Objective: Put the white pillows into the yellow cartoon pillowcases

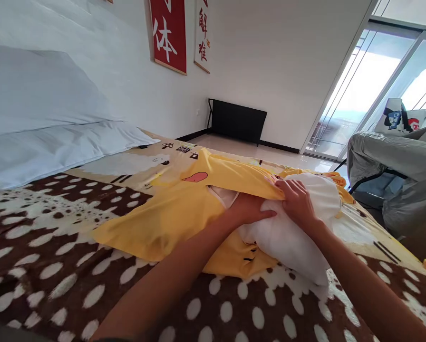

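Yellow cloth was pinched between the fingertips of the right hand [297, 203], which gripped the case [184, 209] at its open edge and lay atop the white pillow [287, 237]. The left hand [250, 209] went into the opening; its fingers were hidden under the cloth, so I could not tell whether they were spread or closed. The pillow lay half inside the case, on the bed [56, 266], its near end still bare. To do this step well, I judged, the right hand should hold the edge taut and lifted while the left pushed the stuffing toward the far corners, keeping the cloth from bunching. Beyond lay a white pillow stack [49, 123] at the left, red banners [169, 33] on the wall, and a grey chair [394, 175] at the right.
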### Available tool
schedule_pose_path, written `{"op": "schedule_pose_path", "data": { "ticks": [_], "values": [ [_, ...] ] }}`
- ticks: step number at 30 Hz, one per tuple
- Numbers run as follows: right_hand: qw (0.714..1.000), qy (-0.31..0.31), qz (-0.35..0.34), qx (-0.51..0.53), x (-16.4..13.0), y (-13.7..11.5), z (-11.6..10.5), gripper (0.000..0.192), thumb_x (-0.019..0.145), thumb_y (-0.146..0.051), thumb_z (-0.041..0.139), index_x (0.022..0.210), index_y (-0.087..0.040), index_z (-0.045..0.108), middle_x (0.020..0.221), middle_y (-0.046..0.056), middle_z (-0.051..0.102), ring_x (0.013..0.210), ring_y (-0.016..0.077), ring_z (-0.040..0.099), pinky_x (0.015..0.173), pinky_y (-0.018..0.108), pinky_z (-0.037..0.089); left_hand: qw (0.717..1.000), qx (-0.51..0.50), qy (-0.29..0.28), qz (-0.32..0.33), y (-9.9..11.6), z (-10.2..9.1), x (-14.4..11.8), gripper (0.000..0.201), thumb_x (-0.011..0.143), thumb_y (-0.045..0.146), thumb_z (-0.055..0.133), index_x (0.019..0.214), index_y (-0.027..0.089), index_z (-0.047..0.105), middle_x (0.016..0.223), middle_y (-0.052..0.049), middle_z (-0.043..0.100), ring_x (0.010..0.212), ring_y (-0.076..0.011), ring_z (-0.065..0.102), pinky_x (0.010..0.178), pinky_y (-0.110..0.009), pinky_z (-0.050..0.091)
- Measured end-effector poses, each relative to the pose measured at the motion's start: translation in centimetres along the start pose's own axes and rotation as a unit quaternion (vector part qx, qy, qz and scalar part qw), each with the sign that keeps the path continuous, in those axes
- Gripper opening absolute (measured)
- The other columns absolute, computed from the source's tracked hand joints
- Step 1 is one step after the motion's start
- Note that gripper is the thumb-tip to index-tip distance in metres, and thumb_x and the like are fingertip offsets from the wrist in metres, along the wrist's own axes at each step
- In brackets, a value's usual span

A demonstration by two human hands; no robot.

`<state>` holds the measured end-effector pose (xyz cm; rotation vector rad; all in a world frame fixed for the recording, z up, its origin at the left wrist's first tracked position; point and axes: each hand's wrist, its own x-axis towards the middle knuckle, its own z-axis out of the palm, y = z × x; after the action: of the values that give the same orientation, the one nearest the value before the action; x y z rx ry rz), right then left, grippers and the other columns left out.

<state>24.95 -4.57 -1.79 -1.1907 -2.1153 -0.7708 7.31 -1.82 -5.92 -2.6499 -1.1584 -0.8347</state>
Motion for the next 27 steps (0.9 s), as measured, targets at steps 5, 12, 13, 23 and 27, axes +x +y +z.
{"op": "schedule_pose_path", "data": {
  "ticks": [5,12,13,23,27],
  "values": [
    [0.976,-0.193,-0.006,0.099,-1.3,1.6,1.1,0.014,0.086,-0.03,0.05,0.091,-0.019,0.057,0.094,0.008,0.063,0.092,0.0233,0.054,0.083,0.035,0.04,0.99,0.138,-0.015,0.029,1.8,-0.4,-2.5,0.039,0.096,0.034,0.038,0.121,0.012,0.057,0.118,-0.015,0.062,0.109,-0.0281,0.056,0.094,-0.044,0.039],
    [0.961,-0.275,0.025,0.03,-1.0,1.0,1.6,0.033,0.081,-0.037,0.057,0.107,-0.016,0.056,0.101,0.011,0.063,0.098,0.0254,0.053,0.087,0.036,0.035,0.963,0.181,-0.049,0.192,4.3,-2.0,-10.2,0.022,0.089,0.024,0.045,0.087,0.011,0.063,0.086,-0.012,0.062,0.083,-0.0249,0.057,0.077,-0.042,0.041],
    [0.96,-0.277,0.023,0.018,-0.8,0.7,1.7,0.03,0.082,-0.033,0.055,0.106,-0.016,0.057,0.099,0.011,0.064,0.095,0.0242,0.054,0.085,0.034,0.035,0.967,0.175,-0.069,0.174,4.0,-2.2,-10.9,0.021,0.087,0.027,0.048,0.087,0.012,0.063,0.084,-0.012,0.062,0.082,-0.0249,0.056,0.077,-0.042,0.041],
    [0.979,-0.201,0.013,-0.026,0.1,-2.2,-1.0,0.028,0.075,-0.006,0.043,0.087,-0.019,0.065,0.08,0.006,0.067,0.076,0.018,0.056,0.074,0.028,0.033,0.97,0.186,-0.072,0.139,-1.2,-1.1,-11.9,0.049,0.093,0.029,0.04,0.141,0.023,0.038,0.146,-0.006,0.043,0.139,-0.0211,0.03,0.109,-0.046,0.026],
    [0.998,-0.047,0.024,-0.043,0.5,-3.3,-3.8,0.028,0.072,-0.002,0.041,0.071,-0.02,0.062,0.064,0.003,0.059,0.066,0.0161,0.05,0.066,0.027,0.031,0.976,0.181,-0.041,0.111,-1.4,-2.0,-10.0,0.047,0.096,0.034,0.036,0.143,0.029,0.034,0.149,-0.002,0.04,0.139,-0.0207,0.03,0.112,-0.049,0.021]
  ]
}}
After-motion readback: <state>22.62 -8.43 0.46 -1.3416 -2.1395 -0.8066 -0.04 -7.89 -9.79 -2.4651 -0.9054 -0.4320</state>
